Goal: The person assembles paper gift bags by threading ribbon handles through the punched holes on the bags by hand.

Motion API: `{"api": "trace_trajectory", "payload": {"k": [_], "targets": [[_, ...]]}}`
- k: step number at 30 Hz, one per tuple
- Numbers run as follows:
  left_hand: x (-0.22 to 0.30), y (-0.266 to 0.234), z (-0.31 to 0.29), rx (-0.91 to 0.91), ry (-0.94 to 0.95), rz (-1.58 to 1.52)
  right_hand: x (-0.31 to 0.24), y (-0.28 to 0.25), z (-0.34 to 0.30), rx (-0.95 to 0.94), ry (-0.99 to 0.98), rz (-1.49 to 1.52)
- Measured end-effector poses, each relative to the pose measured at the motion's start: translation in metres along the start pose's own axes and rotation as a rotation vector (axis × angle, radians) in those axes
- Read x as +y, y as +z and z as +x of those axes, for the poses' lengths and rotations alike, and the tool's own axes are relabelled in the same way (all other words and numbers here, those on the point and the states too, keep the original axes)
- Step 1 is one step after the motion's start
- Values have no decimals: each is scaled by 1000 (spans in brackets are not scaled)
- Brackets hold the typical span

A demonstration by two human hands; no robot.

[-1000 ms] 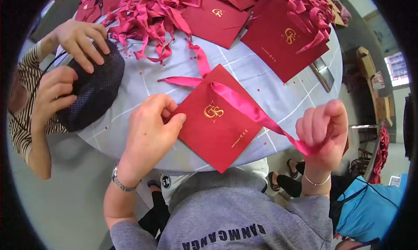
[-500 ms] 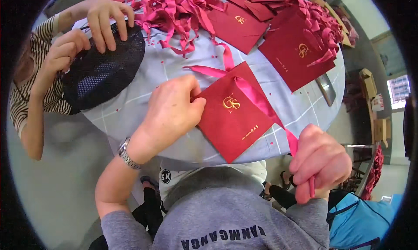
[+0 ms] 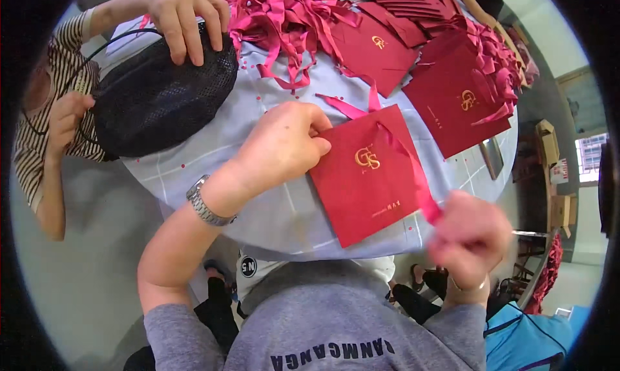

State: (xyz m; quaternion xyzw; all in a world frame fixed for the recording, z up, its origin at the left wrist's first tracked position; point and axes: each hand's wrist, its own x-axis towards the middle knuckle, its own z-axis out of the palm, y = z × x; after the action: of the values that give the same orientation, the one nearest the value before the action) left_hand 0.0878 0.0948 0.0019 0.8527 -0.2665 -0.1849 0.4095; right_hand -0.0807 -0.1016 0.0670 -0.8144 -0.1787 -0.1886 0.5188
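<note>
A flat red paper gift bag [image 3: 361, 200] with a gold emblem lies tilted on the table in front of me. My left hand [image 3: 287, 138] is closed on its left edge, thumb and fingers pinching the paper. Through a hole near the bag's top runs a pink ribbon [image 3: 418, 174], which crosses the front towards the lower right. My right hand [image 3: 471, 235], smeared by motion, is closed around that ribbon's lower part and hangs just off the table edge. Behind the bag, another length of ribbon sticks out past its top.
A tangle of pink ribbons [image 3: 290, 25] and several red bags [image 3: 445, 109] cover the table's far side. A phone-like slab [image 3: 492, 158] lies at the right edge. On the left, another person's hands [image 3: 184, 19] hold a black mesh bag [image 3: 161, 93].
The red bag has shifted slightly right and turned more upright, my left hand moving with it. My right hand has turned, still on the ribbon. The other person's lower hand has pulled away leftward.
</note>
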Motion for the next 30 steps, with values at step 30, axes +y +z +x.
{"api": "trace_trajectory", "payload": {"k": [30], "targets": [[1,-12,-1,-326,-206,-435,82,61,38,-95,282,-261]]}}
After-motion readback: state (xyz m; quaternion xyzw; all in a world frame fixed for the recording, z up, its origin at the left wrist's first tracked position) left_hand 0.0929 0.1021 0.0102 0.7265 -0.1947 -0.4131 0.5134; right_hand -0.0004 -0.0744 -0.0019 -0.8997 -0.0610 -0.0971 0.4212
